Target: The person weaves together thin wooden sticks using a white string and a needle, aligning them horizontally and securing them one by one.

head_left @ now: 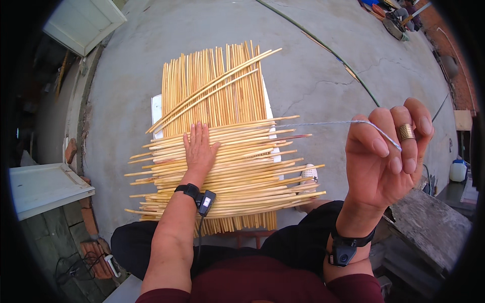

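Observation:
My left hand (199,151) lies flat on a layer of pale peeled stalks (237,187) that run crosswise, its fingers stretched toward the far edge and the thumb out to the right. Beneath and beyond them, a row of stalks (184,81) lies lengthwise, side by side. A few loose stalks (217,82) rest slantwise on that row. Raised at the right, my right hand (386,151) has its fingers curled on a thin whitish string (323,123). The string stretches taut from the far edge of the crosswise layer to my fingers, its tail hanging across them.
White board edges (157,107) show under the stalks. A long green pole (323,45) lies on the grey concrete floor (131,65). White panels (50,187) stand left, weathered planks (434,227) right. A white jug (457,170) and a shoe (309,173) are also visible.

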Demonstrator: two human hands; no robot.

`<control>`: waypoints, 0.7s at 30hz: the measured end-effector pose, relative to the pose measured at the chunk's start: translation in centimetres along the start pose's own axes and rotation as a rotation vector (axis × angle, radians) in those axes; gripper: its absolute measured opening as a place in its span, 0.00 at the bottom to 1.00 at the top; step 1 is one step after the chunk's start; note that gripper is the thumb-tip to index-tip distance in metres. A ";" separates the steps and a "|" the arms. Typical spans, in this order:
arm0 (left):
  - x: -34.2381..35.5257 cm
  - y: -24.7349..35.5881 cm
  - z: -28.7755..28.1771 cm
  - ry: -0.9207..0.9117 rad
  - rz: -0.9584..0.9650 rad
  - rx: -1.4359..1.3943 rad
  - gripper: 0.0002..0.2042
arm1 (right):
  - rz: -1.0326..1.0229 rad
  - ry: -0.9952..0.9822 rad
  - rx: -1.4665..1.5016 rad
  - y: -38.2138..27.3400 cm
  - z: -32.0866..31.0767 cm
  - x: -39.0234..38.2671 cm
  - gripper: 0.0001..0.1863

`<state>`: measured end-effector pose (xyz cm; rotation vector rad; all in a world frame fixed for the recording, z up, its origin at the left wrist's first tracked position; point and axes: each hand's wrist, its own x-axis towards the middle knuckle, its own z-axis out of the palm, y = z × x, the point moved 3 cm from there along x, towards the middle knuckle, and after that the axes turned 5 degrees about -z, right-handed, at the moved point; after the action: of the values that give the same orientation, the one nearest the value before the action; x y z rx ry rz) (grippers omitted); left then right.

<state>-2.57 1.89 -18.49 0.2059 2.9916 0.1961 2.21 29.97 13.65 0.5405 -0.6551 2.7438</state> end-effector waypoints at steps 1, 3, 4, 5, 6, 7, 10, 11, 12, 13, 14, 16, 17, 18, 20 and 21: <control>0.0 -0.1 0.1 0.019 -0.003 0.013 0.36 | -0.005 0.000 0.010 0.1 0.0 0.0 0.04; -0.2 -0.4 0.2 0.023 -0.008 0.024 0.36 | 0.004 -0.010 0.012 0.6 0.2 0.1 0.04; -0.3 -0.7 0.0 0.029 -0.015 0.038 0.35 | 0.011 -0.020 0.019 0.8 0.2 0.2 0.04; -0.4 -0.8 0.0 0.029 -0.024 0.045 0.35 | 0.015 -0.021 0.029 0.8 0.3 0.1 0.04; -0.3 -0.7 0.0 0.026 -0.024 0.050 0.36 | 0.020 -0.015 -0.007 0.6 0.5 0.1 0.04; -0.3 -0.9 -0.5 0.023 -0.031 0.067 0.36 | 0.025 -0.009 -0.029 0.8 0.7 0.0 0.04; -0.1 0.4 -0.1 0.007 -0.014 0.027 0.36 | 0.039 -0.007 -0.070 -0.2 1.2 -0.3 0.05; -0.1 0.3 0.0 0.036 -0.004 0.013 0.37 | 0.067 -0.034 -0.139 -0.3 0.9 -0.5 0.06; -0.2 0.3 0.1 0.062 0.013 -0.006 0.37 | 0.076 -0.039 -0.101 -0.5 0.4 -0.8 0.06; -0.2 0.4 0.0 0.067 -0.009 0.018 0.37 | 0.070 -0.093 -0.173 -0.6 -0.1 -1.0 0.08; -0.2 0.3 -0.1 0.045 -0.015 0.009 0.37 | 0.062 -0.146 -0.247 -0.3 -0.3 -1.2 0.09; -0.2 0.3 -0.2 0.022 -0.024 0.000 0.37 | 0.083 -0.119 -0.278 0.7 -0.3 -1.8 0.10; -0.3 0.2 -0.3 0.011 -0.031 -0.008 0.36 | 0.100 -0.089 -0.328 1.2 -0.4 -2.1 0.10; -0.4 0.1 -0.3 0.000 -0.038 -0.018 0.36 | 0.121 -0.074 -0.341 1.8 -0.5 -2.3 0.11; -0.5 -0.4 -0.3 0.004 -0.049 -0.023 0.36 | 0.128 -0.025 -0.384 2.5 -0.6 -2.4 0.11; -0.5 -0.2 -0.3 0.004 -0.044 -0.037 0.36 | 0.127 0.030 -0.443 2.5 -0.7 -2.5 0.11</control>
<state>-2.16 1.59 -18.16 0.1360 2.9908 0.2473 3.36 27.70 11.07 0.3627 -1.2818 2.5872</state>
